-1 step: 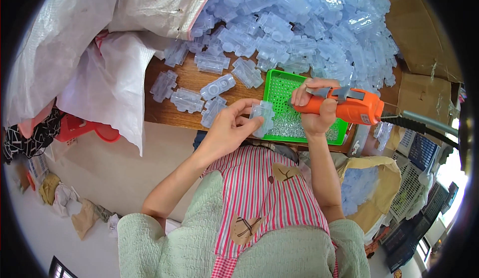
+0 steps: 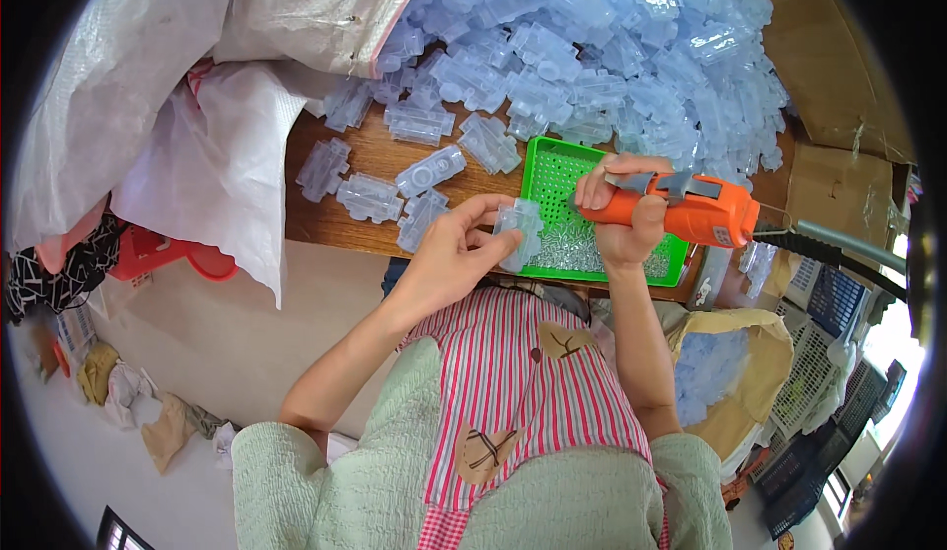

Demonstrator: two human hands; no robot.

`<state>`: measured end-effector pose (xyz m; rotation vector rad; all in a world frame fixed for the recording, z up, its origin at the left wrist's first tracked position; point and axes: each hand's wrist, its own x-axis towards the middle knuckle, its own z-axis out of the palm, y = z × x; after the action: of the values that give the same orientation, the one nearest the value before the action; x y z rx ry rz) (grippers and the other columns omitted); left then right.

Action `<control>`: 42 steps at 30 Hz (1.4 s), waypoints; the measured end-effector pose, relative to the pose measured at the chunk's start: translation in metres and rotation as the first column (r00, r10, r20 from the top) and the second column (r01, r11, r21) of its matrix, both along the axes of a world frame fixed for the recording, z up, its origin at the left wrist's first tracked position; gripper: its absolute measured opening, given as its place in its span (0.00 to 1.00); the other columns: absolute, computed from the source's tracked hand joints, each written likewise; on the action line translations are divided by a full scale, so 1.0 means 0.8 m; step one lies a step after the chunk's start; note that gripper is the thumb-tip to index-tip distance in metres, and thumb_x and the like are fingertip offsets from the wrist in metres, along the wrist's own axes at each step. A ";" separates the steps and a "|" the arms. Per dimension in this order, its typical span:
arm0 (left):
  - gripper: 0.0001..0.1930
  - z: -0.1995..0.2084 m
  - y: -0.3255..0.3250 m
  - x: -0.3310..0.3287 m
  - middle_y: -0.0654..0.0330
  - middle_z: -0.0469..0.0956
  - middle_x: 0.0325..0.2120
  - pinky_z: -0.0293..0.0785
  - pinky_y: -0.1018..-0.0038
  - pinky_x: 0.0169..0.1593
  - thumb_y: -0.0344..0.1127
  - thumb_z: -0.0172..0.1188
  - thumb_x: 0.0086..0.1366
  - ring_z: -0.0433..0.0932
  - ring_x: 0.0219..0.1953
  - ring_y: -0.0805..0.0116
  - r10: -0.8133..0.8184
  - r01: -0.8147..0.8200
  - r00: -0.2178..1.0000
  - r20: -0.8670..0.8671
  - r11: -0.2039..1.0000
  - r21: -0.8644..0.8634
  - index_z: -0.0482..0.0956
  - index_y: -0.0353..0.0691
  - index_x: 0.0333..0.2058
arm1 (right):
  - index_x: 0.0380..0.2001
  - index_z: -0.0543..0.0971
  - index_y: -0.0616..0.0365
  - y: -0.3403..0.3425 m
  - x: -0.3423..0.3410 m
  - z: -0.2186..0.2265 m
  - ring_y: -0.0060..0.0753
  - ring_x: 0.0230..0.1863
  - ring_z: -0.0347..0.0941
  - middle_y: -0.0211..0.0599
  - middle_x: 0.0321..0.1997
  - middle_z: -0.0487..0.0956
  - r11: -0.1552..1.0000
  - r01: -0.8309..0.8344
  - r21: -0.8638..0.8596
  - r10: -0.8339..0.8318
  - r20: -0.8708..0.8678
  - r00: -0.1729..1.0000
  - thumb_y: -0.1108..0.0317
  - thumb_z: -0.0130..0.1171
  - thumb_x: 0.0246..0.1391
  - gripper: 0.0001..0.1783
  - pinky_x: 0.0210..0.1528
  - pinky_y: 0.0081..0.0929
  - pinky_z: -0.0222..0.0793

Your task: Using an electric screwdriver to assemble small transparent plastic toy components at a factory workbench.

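Observation:
My left hand [image 2: 456,254] pinches a clear plastic casing [image 2: 522,234] by its left side, above the near left part of a green tray [image 2: 675,272]. Small shiny metal parts, apparently screws [image 2: 572,248], lie along the tray's near side; its far left part shows a grid of small holes. My right hand [image 2: 628,232] is wrapped round an orange electric screwdriver [image 2: 718,213], held roughly level over the tray. Its tip end points left toward the casing but looks apart from it. Several similar casings [image 2: 369,198] lie left of the tray.
A large heap of clear casings [image 2: 582,47] covers the far side of the wooden table [image 2: 326,231]. White woven sacks [image 2: 222,155] hang over its left. Cardboard [image 2: 838,190] stands at the right, where a black cable [image 2: 824,254] runs. Below is an open bag [image 2: 755,363] of clear pieces.

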<state>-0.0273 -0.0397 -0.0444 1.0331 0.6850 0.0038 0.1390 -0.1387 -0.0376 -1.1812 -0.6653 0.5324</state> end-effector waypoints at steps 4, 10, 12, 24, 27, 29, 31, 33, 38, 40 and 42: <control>0.18 0.003 0.001 0.002 0.58 0.77 0.38 0.73 0.82 0.36 0.29 0.57 0.61 0.76 0.30 0.81 -0.005 0.005 1.000 0.002 1.000 -0.002 0.69 0.30 0.49 | 0.36 0.68 0.60 0.001 0.001 -0.008 0.27 0.20 0.63 0.34 0.19 0.65 1.000 -0.007 0.011 0.007 -0.021 1.000 0.40 0.53 0.53 0.30 0.24 0.27 0.64; 0.18 0.007 0.001 0.002 0.59 0.77 0.37 0.73 0.82 0.35 0.29 0.57 0.61 0.76 0.29 0.81 0.002 -0.002 1.000 -0.002 1.000 0.010 0.69 0.30 0.50 | 0.36 0.68 0.60 0.001 -0.001 -0.008 0.28 0.21 0.64 0.34 0.19 0.66 1.000 -0.009 -0.001 0.009 0.000 1.000 0.42 0.54 0.53 0.29 0.24 0.27 0.65; 0.18 0.008 0.002 0.002 0.59 0.77 0.37 0.73 0.82 0.35 0.28 0.56 0.61 0.76 0.30 0.81 -0.002 0.002 1.000 -0.004 1.000 0.006 0.69 0.30 0.50 | 0.37 0.68 0.60 0.000 -0.001 -0.008 0.28 0.21 0.64 0.34 0.19 0.66 1.000 -0.009 -0.006 0.009 0.008 1.000 0.41 0.53 0.53 0.29 0.24 0.27 0.65; 0.18 0.007 0.000 0.003 0.60 0.78 0.36 0.73 0.83 0.33 0.27 0.57 0.62 0.75 0.29 0.83 0.010 -0.010 1.000 0.010 1.000 0.007 0.69 0.29 0.50 | 0.42 0.70 0.63 0.010 -0.013 0.069 0.31 0.24 0.67 0.36 0.21 0.70 0.918 -0.292 0.268 0.293 0.038 0.955 0.36 0.49 0.53 0.35 0.24 0.28 0.66; 0.17 0.003 -0.002 0.003 0.60 0.78 0.35 0.72 0.84 0.32 0.28 0.57 0.61 0.75 0.28 0.83 0.009 -0.009 1.000 0.013 1.000 0.026 0.70 0.29 0.49 | 0.41 0.71 0.63 0.011 -0.021 0.058 0.31 0.24 0.67 0.37 0.22 0.70 0.946 -0.253 0.203 0.263 -0.026 0.964 0.37 0.51 0.53 0.34 0.25 0.29 0.66; 0.17 0.001 -0.002 0.003 0.60 0.78 0.35 0.72 0.84 0.31 0.28 0.57 0.61 0.75 0.27 0.84 0.012 -0.012 1.000 0.016 0.999 0.036 0.70 0.29 0.49 | 0.40 0.71 0.63 0.012 -0.025 0.057 0.31 0.23 0.68 0.37 0.22 0.70 0.957 -0.240 0.161 0.247 -0.024 0.969 0.38 0.53 0.52 0.34 0.26 0.29 0.66; 0.18 0.001 -0.002 0.003 0.60 0.78 0.34 0.71 0.84 0.30 0.29 0.58 0.61 0.74 0.26 0.84 0.000 -0.002 1.000 0.026 0.998 0.064 0.70 0.29 0.48 | 0.38 0.72 0.62 0.014 -0.027 0.056 0.31 0.23 0.67 0.36 0.21 0.70 0.966 -0.233 0.109 0.231 0.026 0.973 0.38 0.55 0.50 0.33 0.25 0.29 0.66; 0.18 -0.002 -0.002 0.001 0.60 0.78 0.33 0.70 0.84 0.29 0.29 0.59 0.60 0.74 0.25 0.84 -0.011 0.008 1.000 0.029 0.995 0.096 0.70 0.28 0.48 | 0.38 0.72 0.62 0.020 -0.027 0.045 0.31 0.22 0.67 0.36 0.19 0.70 0.963 -0.234 0.136 0.235 0.010 0.972 0.39 0.56 0.50 0.32 0.24 0.28 0.66; 0.19 0.000 0.000 -0.001 0.60 0.77 0.31 0.69 0.84 0.28 0.30 0.59 0.60 0.73 0.25 0.84 -0.024 0.021 1.000 0.020 0.994 0.110 0.70 0.28 0.48 | 0.36 0.72 0.62 0.024 -0.033 0.041 0.30 0.21 0.66 0.35 0.19 0.70 0.965 -0.244 0.100 0.246 -0.007 0.969 0.41 0.58 0.50 0.31 0.22 0.26 0.65; 0.19 -0.004 -0.003 -0.003 0.60 0.77 0.31 0.70 0.83 0.29 0.30 0.59 0.60 0.73 0.26 0.83 0.000 -0.002 1.000 0.020 0.995 0.102 0.70 0.28 0.48 | 0.38 0.72 0.63 0.023 -0.023 0.037 0.29 0.20 0.66 0.34 0.18 0.70 0.954 -0.298 0.045 0.289 0.146 0.946 0.41 0.59 0.49 0.31 0.22 0.26 0.64; 0.19 -0.008 -0.005 -0.002 0.59 0.77 0.33 0.71 0.83 0.30 0.30 0.59 0.60 0.74 0.26 0.82 0.014 -0.017 0.999 0.030 0.996 0.089 0.70 0.28 0.48 | 0.43 0.71 0.65 0.022 -0.018 0.044 0.27 0.19 0.65 0.33 0.18 0.70 0.947 -0.310 -0.077 0.320 0.237 0.917 0.39 0.57 0.49 0.36 0.21 0.26 0.64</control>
<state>-0.0293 -0.0439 -0.0509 1.1115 0.6709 0.0634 0.1243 -0.1208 -0.0022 -1.1936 -1.0766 0.6764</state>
